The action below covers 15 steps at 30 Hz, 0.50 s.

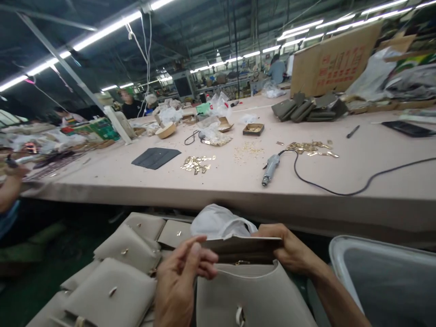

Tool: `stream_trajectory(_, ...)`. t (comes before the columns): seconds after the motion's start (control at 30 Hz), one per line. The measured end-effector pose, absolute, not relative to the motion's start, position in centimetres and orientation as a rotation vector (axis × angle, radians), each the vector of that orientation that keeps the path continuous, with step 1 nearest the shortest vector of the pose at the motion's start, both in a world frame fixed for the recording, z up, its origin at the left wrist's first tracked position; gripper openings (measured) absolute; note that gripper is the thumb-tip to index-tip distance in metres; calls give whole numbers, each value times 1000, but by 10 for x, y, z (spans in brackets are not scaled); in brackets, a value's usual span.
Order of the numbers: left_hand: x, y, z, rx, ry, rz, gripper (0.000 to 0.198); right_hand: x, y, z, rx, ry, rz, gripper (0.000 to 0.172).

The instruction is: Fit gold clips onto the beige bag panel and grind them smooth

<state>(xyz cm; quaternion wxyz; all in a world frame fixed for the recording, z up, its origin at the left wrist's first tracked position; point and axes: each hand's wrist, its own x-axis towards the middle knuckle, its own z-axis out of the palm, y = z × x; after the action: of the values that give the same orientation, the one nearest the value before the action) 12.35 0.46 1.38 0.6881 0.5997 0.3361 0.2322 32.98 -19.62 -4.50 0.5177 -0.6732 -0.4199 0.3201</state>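
Note:
A beige handbag [252,295] with a gold clasp is in front of me, below the table edge, its flap raised. White stuffing paper [218,222] bulges from its mouth. My right hand [289,250] grips the right end of the raised flap. My left hand [184,277] is at the flap's left end, fingers curled and thumb up against its edge. Several more beige handbags [126,268] lie stacked to the left.
A long pink table [238,181] carries an electric screwdriver [270,169] with a black cord, piles of gold fittings [195,164], a dark panel [156,157], dark wallets [303,109] and a cardboard box [335,61]. A grey bin [384,281] stands at right. Other people work at left and far back.

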Motion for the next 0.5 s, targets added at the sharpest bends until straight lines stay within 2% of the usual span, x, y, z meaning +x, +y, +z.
stream_trajectory(0.1,164,-7,11,1260,696,333,71,325,-196,-54,-1668,-1114,717,40)
stream_trajectory(0.23,191,-10,-11,1161,640,228,60,321,-204,-72,-1704,-1045,701,26)
stream_trajectory(0.37,199,-13,-34,1090,591,224,61,326,-207,-84,-1662,-986,734,21)
stream_trajectory(0.5,203,-21,-51,1179,574,340,47,335,-203,-92,-1611,-923,796,17)
